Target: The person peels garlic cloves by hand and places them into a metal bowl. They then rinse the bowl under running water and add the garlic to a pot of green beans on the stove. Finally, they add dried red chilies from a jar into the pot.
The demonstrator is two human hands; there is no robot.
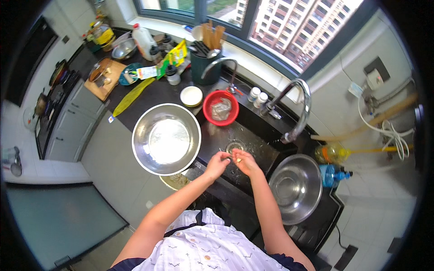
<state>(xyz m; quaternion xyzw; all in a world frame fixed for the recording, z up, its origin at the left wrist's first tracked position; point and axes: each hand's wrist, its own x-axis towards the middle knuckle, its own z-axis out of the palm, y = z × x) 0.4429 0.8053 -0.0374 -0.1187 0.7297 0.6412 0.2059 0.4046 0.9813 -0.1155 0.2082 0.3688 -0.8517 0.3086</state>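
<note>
Both hands meet over the dark sink (251, 135), near its drain (234, 146). My right hand (244, 162) is palm up with a small pale yellow piece (239, 160) on its fingers; what the piece is, I cannot tell. My left hand (218, 165) is just beside it, thumb and fingers curled; whether something is between them is unclear. A red plastic bowl (206, 117) holding a clear plastic bag (221, 109) sits at the sink's far left corner. A large steel basin (166, 139) stands left of the sink, another steel basin (295, 189) to the right.
A curved chrome faucet (307, 108) arches over the sink's right side, with a thinner tap (234, 71) behind the red bowl. Two white bottles (257, 97) stand between them. Past the left basin are a white bowl (191, 96), a dark utensil holder (203, 67) and a cutting board (115, 76).
</note>
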